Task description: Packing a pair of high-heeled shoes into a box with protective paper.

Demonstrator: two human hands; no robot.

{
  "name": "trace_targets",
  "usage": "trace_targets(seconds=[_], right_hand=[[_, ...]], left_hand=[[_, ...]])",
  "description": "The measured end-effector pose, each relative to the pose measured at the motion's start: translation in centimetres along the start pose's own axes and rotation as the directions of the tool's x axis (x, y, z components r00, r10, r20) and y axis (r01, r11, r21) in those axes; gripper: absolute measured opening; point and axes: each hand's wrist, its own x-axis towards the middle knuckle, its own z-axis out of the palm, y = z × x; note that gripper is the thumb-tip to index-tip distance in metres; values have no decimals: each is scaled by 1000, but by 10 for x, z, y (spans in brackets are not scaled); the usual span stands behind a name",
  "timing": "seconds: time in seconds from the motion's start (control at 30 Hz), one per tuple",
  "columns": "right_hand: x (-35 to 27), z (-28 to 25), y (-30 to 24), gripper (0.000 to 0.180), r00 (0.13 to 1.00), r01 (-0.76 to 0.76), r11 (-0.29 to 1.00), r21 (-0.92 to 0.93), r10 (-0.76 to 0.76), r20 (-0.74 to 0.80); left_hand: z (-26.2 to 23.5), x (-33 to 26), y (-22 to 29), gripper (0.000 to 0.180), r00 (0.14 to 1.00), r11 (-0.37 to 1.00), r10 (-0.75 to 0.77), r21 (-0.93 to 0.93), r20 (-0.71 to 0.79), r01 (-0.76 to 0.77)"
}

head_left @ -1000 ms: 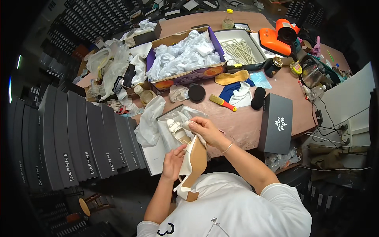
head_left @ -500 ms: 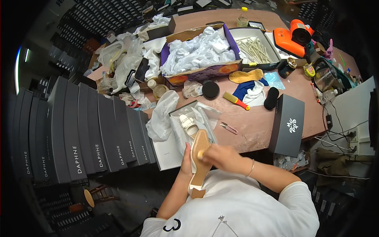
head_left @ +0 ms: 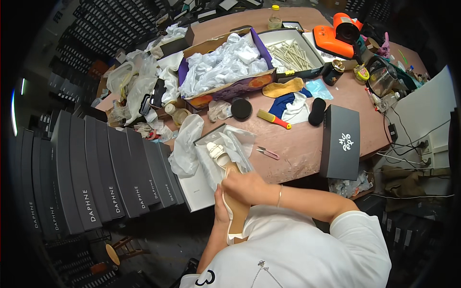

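Observation:
A white sandal with a tan sole (head_left: 236, 211) is held sole up in front of my chest. My left hand (head_left: 221, 210) is wrapped round its side from the left. Over the toe end of the sole, my right hand (head_left: 244, 186) is closed in a fist; whatever is in its fingers is hidden. Just beyond, the other white sandal (head_left: 218, 152) lies in an opened shoe box (head_left: 197, 192) lined with tissue paper (head_left: 242, 137).
Dark shoe boxes (head_left: 86, 177) stand in a row at the left. A grey box lid (head_left: 340, 144) is on the right. Thread snips (head_left: 269, 152), a brush (head_left: 274, 119), a round black tin (head_left: 241, 109) and a carton of crumpled paper (head_left: 230, 91) sit on the table.
My right hand has moved up the sole toward its toe, and the small yellowish piece seen at its fingers before is now hidden. The whole view has shifted slightly.

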Motion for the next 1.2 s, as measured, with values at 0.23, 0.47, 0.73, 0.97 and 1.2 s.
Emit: trace_targets(seconds=[0.23, 0.47, 0.73, 0.97, 1.2], right_hand=[[4, 4, 23, 10, 998, -57, 997, -46, 55, -29], [-25, -5, 12, 12, 994, 11, 1000, -14, -9, 109], [-30, -20, 16, 7, 988, 95, 994, 50, -100, 119], [1, -2, 25, 11, 984, 95, 995, 11, -96, 151], [23, 6, 22, 18, 974, 91, 994, -52, -78, 215]], left_hand=[[-5, -11, -11, 61, 999, 994, 42, -105, -17, -44], [-27, 0, -17, 66, 997, 996, -37, -76, 65, 42], [-17, -2, -11, 68, 995, 981, -76, -175, 58, 85], [-40, 10, -9, 66, 978, 986, -138, -74, 155, 150], [-26, 9, 2, 68, 996, 983, -24, -177, 86, 39]])
